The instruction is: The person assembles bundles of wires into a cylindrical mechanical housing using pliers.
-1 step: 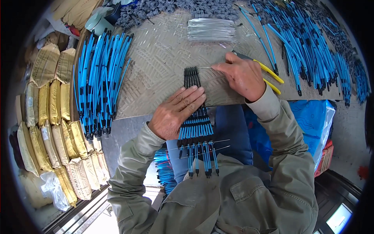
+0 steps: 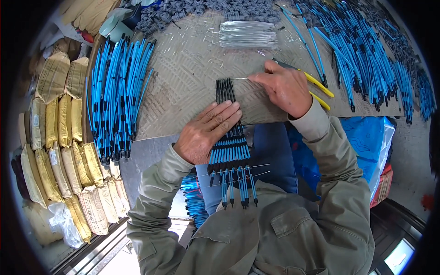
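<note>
A fan of slim blue rods with black sleeves (image 2: pixel 230 153) lies over the table's front edge, its wide end hanging down in front of me. My left hand (image 2: pixel 204 130) rests flat across its middle, fingers stretched out. At the fan's far, narrow end the black tips stand side by side. A thin metal wire (image 2: pixel 239 79) runs from those tips to my right hand (image 2: pixel 286 89), whose thumb and forefinger pinch its right end. Two more thin wires (image 2: pixel 261 173) cross the rods near the lower end. Pliers with yellow handles (image 2: pixel 316 84) lie beside and partly behind my right hand.
A stack of silver wires (image 2: pixel 248 35) lies at the back of the table (image 2: pixel 178 59). Blue rods pile up at the left (image 2: pixel 120 91) and right (image 2: pixel 362 55). Grey plastic parts (image 2: pixel 206 11) heap along the far edge. Paper sacks (image 2: pixel 68 169) stand at the left.
</note>
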The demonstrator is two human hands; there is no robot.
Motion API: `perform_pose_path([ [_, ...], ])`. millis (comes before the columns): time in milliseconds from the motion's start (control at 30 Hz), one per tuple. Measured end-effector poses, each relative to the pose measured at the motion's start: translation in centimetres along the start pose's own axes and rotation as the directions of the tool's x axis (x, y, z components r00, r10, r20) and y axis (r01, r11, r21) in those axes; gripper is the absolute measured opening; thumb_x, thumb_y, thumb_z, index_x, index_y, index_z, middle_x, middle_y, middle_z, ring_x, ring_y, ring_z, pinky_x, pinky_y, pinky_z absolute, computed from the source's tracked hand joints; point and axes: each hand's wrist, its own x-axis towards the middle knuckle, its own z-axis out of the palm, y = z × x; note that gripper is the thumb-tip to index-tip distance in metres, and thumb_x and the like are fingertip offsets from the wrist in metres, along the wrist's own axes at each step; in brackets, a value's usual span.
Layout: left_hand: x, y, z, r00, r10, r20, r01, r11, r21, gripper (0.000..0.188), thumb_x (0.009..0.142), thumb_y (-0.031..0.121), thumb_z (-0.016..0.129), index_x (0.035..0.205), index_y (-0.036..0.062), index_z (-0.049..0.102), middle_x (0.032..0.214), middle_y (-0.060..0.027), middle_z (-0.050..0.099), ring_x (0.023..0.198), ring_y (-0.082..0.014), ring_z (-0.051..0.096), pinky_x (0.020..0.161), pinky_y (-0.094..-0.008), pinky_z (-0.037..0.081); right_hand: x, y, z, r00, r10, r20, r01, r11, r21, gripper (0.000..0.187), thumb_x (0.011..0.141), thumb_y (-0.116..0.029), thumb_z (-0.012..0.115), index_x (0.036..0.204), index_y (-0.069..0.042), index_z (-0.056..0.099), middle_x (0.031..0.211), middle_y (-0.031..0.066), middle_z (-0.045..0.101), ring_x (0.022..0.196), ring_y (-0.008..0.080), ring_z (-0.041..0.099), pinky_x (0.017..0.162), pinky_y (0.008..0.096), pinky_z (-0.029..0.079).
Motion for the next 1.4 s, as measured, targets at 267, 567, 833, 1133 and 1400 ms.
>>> perform_pose_path([
  [267,0.2,0.0,0.1,1.000,-0.019,0.013,0.019,1.000,0.014,0.062,0.068,0.018,0.053,0.127,0.0020,0.044,0.132,-0.0133,0.042,0.123,-0.0283,0.039,0.102,-0.0408,0.030,0.3,0.7,0.2,0.999,-0.046,-0.007,0.045,0.999,-0.013,0.023,0.071,-0.006,0.057,0.089,-0.017,0.066,0.071,0.0060,0.050,0.058,0.0281,0.055,0.047,0.0381,0.040],
  [567,0.1,-0.1,0.2,1.000,-0.009,0.021,0.008,1.000,0.026,0.061,0.070,0.023,0.055,0.127,0.0022,0.043,0.132,-0.0130,0.042,0.123,-0.0282,0.039,0.102,-0.0410,0.030,1.0,1.4,0.7,0.995,-0.081,0.058,0.081,0.997,-0.011,0.018,0.077,-0.010,0.054,0.088,-0.017,0.065,0.074,0.0046,0.050,0.059,0.0279,0.055,0.048,0.0394,0.040],
  [833,0.1,0.1,0.0,0.999,-0.013,0.046,0.012,1.000,0.026,0.069,0.070,0.033,0.058,0.129,0.0024,0.041,0.134,-0.0134,0.039,0.125,-0.0278,0.037,0.103,-0.0403,0.028,1.7,1.2,1.0,0.992,-0.104,0.069,0.101,0.994,0.050,0.015,0.078,-0.010,0.053,0.090,-0.016,0.059,0.080,0.0050,0.050,0.067,0.0296,0.056,0.050,0.0401,0.040],
  [1133,0.1,0.1,-0.1,0.999,-0.001,0.054,0.000,1.000,0.015,0.079,0.059,0.029,0.064,0.129,0.0020,0.039,0.135,-0.0133,0.037,0.126,-0.0281,0.034,0.104,-0.0400,0.028,2.5,0.5,1.8,0.988,-0.137,0.073,0.128,0.985,0.119,0.009,0.079,-0.009,0.053,0.087,-0.012,0.051,0.081,0.0068,0.052,0.069,0.0329,0.056,0.053,0.0427,0.042],
  [1400,-0.2,-0.1,0.2,0.998,0.015,0.057,-0.018,0.998,0.055,0.092,0.046,0.017,0.069,0.130,0.0016,0.036,0.137,-0.0132,0.034,0.128,-0.0269,0.031,0.105,-0.0394,0.026,2.9,-1.3,2.9,0.997,-0.078,-0.030,0.082,0.980,0.182,0.008,0.080,-0.011,0.054,0.086,-0.011,0.049,0.080,0.0074,0.053,0.071,0.0320,0.057,0.053,0.0413,0.043],
])
